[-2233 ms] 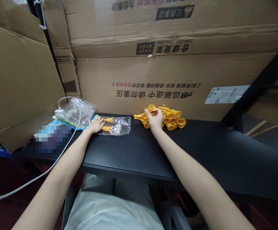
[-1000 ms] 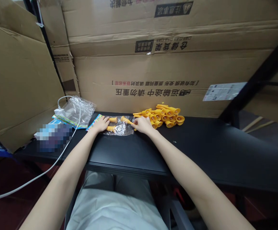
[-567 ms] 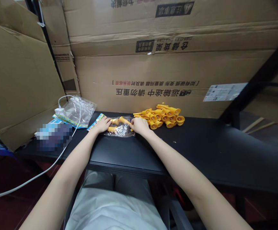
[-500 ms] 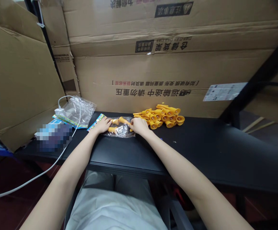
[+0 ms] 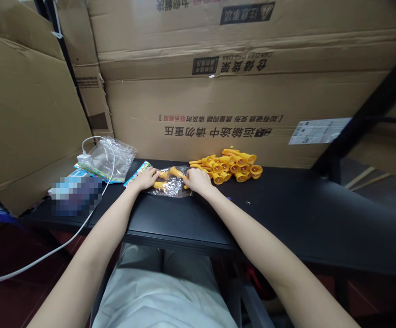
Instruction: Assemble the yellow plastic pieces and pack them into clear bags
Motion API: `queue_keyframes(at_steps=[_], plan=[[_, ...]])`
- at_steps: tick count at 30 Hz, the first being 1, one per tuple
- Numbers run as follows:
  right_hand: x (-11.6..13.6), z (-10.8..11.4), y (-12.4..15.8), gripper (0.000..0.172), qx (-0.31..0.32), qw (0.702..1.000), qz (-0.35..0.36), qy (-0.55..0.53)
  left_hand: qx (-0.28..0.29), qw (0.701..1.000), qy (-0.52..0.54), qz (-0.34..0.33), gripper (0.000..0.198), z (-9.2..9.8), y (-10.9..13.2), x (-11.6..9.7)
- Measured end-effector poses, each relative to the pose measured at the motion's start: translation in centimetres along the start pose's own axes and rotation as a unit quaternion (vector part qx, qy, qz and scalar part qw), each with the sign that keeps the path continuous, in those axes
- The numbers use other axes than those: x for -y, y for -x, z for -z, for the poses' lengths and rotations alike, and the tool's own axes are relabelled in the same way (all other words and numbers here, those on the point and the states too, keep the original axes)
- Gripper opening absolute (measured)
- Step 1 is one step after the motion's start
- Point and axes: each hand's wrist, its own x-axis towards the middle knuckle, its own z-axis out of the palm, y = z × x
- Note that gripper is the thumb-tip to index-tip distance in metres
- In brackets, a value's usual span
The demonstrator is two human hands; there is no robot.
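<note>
Reads 运输途中请勿重压 upside down on cardboard [image 5: 133, 105] behind. Clamps a yellow horn [image 5: 177, 171] in right fingers [image 5: 191, 176] at a clear bag [image 5: 175, 189] on the surface [image 5: 184, 223]; rests left fingers [image 5: 153, 172] on that bag, cannot tell if gripping. Has heaped horns [image 5: 239, 166] alongside, a white cable [image 5: 34, 266] left.

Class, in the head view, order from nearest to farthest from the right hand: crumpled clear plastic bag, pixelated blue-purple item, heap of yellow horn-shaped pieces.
1. Heap of yellow horn-shaped pieces: immediately right.
2. Crumpled clear plastic bag: left side.
3. Pixelated blue-purple item: farther left.
</note>
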Motion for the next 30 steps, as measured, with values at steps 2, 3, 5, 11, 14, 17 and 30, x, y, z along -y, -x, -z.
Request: queue_keyframes(at_steps=[2,3,5,11,14,17,30], plan=[[0.3,-0.3,0.2,0.02,0.001,1.0,0.011,0.008,0.005,1.0,0.006,-0.009,0.037,-0.1,0.0,0.0],[0.5,-0.5,0.3,0.021,0.002,1.0,0.019,0.009,0.006,1.0,0.01,-0.011,0.038,-0.1,0.1,0.0],[0.8,-0.9,0.3,0.023,-0.001,0.999,0.041,0.006,-0.007,1.0,0.015,0.012,0.038,-0.2,0.3,-0.1],[0.6,-2.6,-0.6,0.018,-0.043,0.987,0.06,-0.145,-0.075,0.978,0.069,0.182,0.051,-0.1,0.4,-0.8],[0.3,-3.9,-1.6,0.027,-0.047,0.962,0.015,-0.268,-0.07,0.976,0.119,0.167,0.051,-0.1,0.2,-0.8],[0.0,-4.8,-2.5,0.024,-0.036,0.943,-0.02,-0.329,-0.071,0.974,0.151,0.15,0.05,-0.3,0.1,-0.7],[-1.0,-5.1,-2.9,0.016,-0.066,0.939,0.138,-0.308,-0.17,0.925,0.263,0.217,0.042,0.0,-0.5,-0.2]])
